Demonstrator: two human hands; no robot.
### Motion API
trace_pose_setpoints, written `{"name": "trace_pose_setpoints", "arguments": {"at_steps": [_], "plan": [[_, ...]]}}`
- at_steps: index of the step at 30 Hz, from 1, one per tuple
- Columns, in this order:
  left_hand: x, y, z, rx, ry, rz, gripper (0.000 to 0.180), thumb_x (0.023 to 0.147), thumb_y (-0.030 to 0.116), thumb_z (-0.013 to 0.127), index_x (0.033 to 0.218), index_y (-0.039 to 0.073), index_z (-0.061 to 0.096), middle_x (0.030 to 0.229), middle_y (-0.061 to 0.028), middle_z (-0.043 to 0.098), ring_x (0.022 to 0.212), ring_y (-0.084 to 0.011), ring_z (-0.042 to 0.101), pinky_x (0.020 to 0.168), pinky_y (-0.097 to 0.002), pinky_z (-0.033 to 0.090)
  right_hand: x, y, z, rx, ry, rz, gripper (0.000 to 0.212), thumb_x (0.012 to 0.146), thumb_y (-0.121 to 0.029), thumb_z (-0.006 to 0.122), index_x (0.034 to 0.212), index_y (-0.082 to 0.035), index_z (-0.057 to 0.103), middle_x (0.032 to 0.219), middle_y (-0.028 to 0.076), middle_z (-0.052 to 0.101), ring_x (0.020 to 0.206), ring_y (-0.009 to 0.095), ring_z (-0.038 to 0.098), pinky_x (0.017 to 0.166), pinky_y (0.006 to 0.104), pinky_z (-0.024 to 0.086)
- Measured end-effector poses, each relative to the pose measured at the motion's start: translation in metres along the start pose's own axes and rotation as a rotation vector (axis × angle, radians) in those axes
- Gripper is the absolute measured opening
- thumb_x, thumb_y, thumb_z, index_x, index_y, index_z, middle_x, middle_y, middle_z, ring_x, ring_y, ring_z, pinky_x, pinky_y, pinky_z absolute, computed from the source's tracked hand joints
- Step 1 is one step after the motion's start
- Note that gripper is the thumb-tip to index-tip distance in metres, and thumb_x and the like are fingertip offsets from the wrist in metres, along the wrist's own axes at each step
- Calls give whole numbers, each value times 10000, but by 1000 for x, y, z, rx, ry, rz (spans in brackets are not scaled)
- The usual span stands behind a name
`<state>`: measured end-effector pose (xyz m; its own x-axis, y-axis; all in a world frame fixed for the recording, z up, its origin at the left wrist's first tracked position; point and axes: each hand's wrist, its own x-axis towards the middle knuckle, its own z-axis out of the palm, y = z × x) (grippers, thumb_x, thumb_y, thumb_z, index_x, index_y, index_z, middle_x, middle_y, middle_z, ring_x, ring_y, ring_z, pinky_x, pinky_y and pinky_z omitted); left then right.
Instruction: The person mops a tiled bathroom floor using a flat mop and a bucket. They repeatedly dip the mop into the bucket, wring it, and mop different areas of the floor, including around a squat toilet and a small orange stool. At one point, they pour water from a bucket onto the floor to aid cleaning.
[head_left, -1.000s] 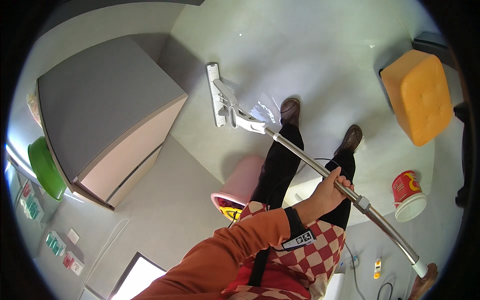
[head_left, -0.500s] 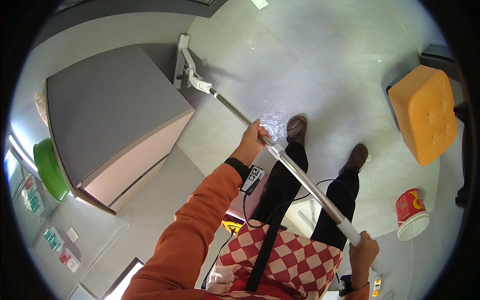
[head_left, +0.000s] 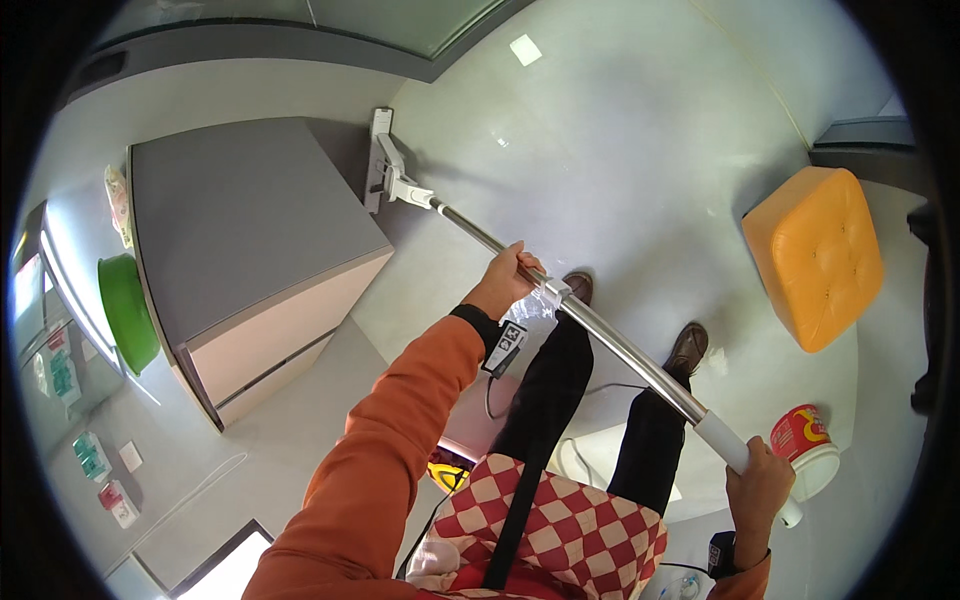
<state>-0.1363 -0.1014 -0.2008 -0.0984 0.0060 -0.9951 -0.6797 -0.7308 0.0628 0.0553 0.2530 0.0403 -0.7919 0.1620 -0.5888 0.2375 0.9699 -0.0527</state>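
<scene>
A mop with a long silver telescopic pole [head_left: 635, 355] slants across the view, from the upper left down to the lower right. My left hand [head_left: 508, 282] is wrapped round its middle, just above the white collar. Lower down, my right hand [head_left: 758, 490] grips the white handle close to its end. The white mop head [head_left: 381, 165] lies on the floor in the narrow strip between the grey-topped cabinet [head_left: 250, 220] and the wall edge. What its underside looks like is hidden.
An orange padded stool [head_left: 815, 260] stands at the right. Near my right hand is a red and white bucket [head_left: 812, 460]. A green basin [head_left: 128, 315] is behind the cabinet at the left. My brown shoes [head_left: 688, 348] are on the shiny floor below the pole.
My right hand and the handle end have swung rightward, so the handle now overlaps the bucket. The whole view has shifted slightly; the mop head stays beside the cabinet.
</scene>
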Motion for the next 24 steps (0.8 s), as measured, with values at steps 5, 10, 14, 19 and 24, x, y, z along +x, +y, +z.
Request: {"name": "trace_pose_setpoints", "arguments": {"at_steps": [5, 10, 14, 19, 24], "plan": [[-2, -11, 1, -69, 8, -128, 285, 911, 177, 435, 650, 115, 336, 505, 20, 323, 434, -116, 355, 570, -326, 404, -16, -1, -17, 19, -182, 130, 276, 550, -98, 707, 701, -65, 477, 646, 109, 569, 590, 339, 544, 553, 428, 401], [-27, -51, 2, 114, 103, 20, 186, 876, 138, 473, 707, 76, 427, 530, -13, 399, 422, -135, 407, 449, -362, 410, -63, 11, -27, -19, -288, 183, 293, 532, -107, 724, 707, -73, 492, 596, 127, 570, 573, 348, 565, 549, 442, 427], [-43, -73, -1, 60, 110, -37, 158, 853, 108, 481, 710, 82, 418, 546, -19, 396, 422, -142, 411, 428, -343, 404, -99, 18, -34, 6, -301, 236, 271, 536, -117, 705, 720, -59, 514, 594, 144, 570, 578, 360, 566, 556, 450, 428], [-65, -109, -41, 294, -142, 30, 307, 875, 215, 502, 607, 78, 446, 537, -78, 450, 507, -237, 480, 496, -379, 417, -162, 21, -40, 32, -468, 185, 263, 689, -234, 644, 901, -88, 590, 625, 127, 607, 577, 337, 594, 523, 453, 465], [-113, -185, -73, 350, -136, -221, 322, 871, 259, 525, 609, 82, 466, 562, -77, 497, 555, -230, 533, 616, -402, 492, -263, 66, -43, -54, -359, 161, 409, 617, -328, 711, 924, -90, 582, 607, 131, 599, 539, 346, 582, 500, 444, 468]]}}
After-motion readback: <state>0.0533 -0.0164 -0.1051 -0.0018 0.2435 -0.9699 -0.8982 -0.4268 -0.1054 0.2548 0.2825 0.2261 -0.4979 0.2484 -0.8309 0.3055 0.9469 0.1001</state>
